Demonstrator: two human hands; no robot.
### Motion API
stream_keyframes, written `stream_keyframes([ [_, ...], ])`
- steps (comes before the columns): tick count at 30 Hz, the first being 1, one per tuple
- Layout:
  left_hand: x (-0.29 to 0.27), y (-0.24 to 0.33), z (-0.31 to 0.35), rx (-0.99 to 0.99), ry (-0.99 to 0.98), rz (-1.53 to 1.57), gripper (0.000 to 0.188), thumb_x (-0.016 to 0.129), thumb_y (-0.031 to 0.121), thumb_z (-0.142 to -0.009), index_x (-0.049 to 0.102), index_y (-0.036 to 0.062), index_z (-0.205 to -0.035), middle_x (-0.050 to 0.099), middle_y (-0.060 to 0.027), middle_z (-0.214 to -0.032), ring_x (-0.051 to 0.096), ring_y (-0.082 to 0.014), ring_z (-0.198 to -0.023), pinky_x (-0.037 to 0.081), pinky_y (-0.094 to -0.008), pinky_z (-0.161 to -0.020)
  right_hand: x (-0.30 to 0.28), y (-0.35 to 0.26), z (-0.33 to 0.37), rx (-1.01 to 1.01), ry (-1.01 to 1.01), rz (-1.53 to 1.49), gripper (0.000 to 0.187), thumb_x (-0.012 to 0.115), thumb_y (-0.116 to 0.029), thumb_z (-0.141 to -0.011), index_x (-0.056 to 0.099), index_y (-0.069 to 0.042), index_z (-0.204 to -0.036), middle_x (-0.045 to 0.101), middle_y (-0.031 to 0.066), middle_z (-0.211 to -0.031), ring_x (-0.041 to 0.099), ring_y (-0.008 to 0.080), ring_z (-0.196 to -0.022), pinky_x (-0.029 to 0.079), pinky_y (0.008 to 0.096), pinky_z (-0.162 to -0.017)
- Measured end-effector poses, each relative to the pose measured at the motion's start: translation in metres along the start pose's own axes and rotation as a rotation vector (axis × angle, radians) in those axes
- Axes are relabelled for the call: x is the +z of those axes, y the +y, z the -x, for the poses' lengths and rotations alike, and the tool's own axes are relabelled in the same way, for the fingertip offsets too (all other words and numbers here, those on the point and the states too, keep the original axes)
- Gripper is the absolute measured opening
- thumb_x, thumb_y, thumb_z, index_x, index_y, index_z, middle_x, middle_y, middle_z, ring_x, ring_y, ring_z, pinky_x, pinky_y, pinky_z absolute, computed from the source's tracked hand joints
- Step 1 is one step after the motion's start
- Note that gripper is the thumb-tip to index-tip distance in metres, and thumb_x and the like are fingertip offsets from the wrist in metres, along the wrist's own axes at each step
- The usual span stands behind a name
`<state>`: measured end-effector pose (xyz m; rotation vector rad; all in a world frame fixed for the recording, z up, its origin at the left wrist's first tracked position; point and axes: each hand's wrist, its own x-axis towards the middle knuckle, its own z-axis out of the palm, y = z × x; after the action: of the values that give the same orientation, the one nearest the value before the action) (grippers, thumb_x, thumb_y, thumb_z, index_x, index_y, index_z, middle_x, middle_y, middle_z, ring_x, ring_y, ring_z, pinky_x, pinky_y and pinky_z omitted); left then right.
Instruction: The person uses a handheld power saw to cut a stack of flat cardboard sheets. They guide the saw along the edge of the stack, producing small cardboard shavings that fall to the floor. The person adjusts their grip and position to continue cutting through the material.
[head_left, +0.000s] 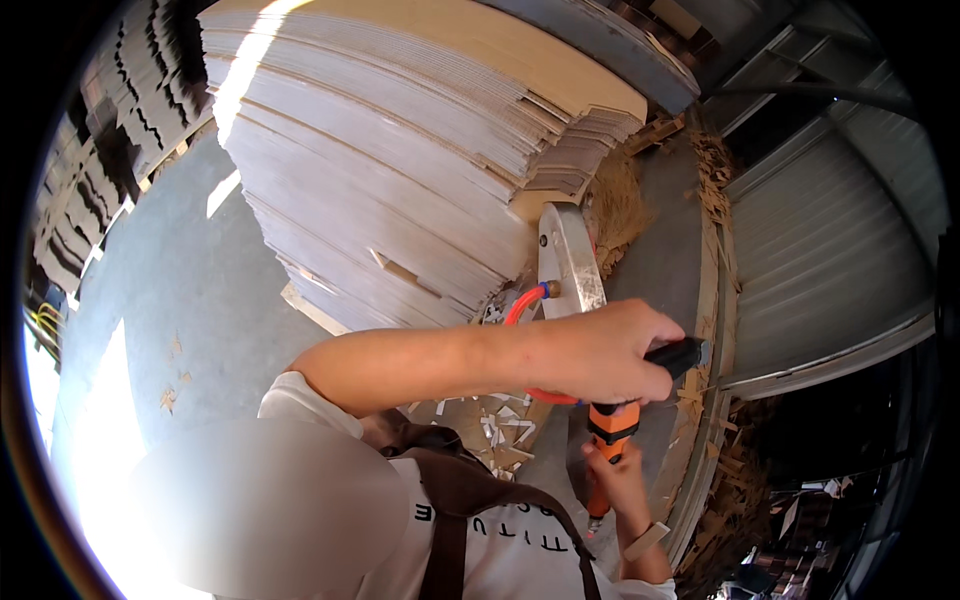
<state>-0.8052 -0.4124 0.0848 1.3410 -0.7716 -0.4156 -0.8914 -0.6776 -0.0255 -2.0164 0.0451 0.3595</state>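
1. the left forearm (450,362) crosses the view from left to right, nearly level, with the elbow (322,368) bent at its left end.
2. the left wrist (570,348) is almost straight, in line with that forearm.
3. the left hand (632,350) is closed in a grip, its back facing mostly up and its fingers curled over at the right.
4. the right forearm (650,568) rises from the lower edge, leaning a little left.
5. the right hand (622,482) is also curled in a grip, below the left hand in view and apart from it.
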Motion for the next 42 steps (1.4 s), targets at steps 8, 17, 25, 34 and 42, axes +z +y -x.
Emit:
stream_keyframes([
  [8,-0.019,0.002,0.004,0.050,-0.074,-0.057,0.045,0.059,0.010,-0.082,0.053,-0.0124,-0.120,0.056,-0.0081,-0.070,0.058,-0.0149,-0.063,0.048,-0.0285,-0.054,0.020,-0.013,0.007,-0.002,0.098,-0.018,0.016,0.070,-0.013,-0.087,0.057,-0.003,-0.087,0.058,0.0014,-0.064,0.054,0.0095,-0.052,0.042,0.0247,-0.047],
  [17,-0.021,-0.009,0.008,0.012,-0.087,0.014,0.025,0.060,0.010,-0.079,0.051,-0.0088,-0.093,0.059,-0.0116,-0.062,0.061,-0.0180,-0.055,0.048,-0.0329,-0.051,0.035,-0.007,0.022,0.153,0.104,-0.096,0.018,0.073,-0.012,-0.083,0.061,0.000,-0.085,0.060,0.0007,-0.066,0.055,0.0086,-0.056,0.043,0.0250,-0.051],
  [25,-0.018,-0.024,-0.001,-0.113,-0.223,0.152,0.053,0.061,0.013,-0.082,0.050,-0.0122,-0.127,0.059,-0.0100,-0.081,0.062,-0.0142,-0.066,0.050,-0.0288,-0.056,0.033,0.009,0.022,0.155,0.130,-0.034,0.015,0.071,-0.011,-0.085,0.058,-0.003,-0.086,0.059,0.0007,-0.066,0.054,0.0078,-0.052,0.042,0.0240,-0.048],
  [34,-0.007,-0.032,-0.005,-0.029,-0.119,0.030,0.059,0.063,0.013,-0.082,0.047,-0.0118,-0.133,0.052,-0.0128,-0.098,0.061,-0.0151,-0.065,0.050,-0.0277,-0.056,0.030,0.025,0.020,0.130,0.150,-0.052,0.015,0.070,-0.011,-0.086,0.057,-0.004,-0.087,0.058,0.0007,-0.066,0.052,0.0080,-0.050,0.040,0.0234,-0.045],
  [42,0.000,-0.038,0.001,-0.158,-0.129,0.057,0.061,0.062,0.012,-0.081,0.046,-0.0072,-0.136,0.062,-0.0106,-0.087,0.061,-0.0145,-0.066,0.050,-0.0283,-0.058,0.036,0.032,0.021,0.116,0.086,-0.066,0.017,0.071,-0.015,-0.087,0.057,-0.004,-0.085,0.057,-0.0015,-0.066,0.052,0.0058,-0.054,0.040,0.0221,-0.049],
])
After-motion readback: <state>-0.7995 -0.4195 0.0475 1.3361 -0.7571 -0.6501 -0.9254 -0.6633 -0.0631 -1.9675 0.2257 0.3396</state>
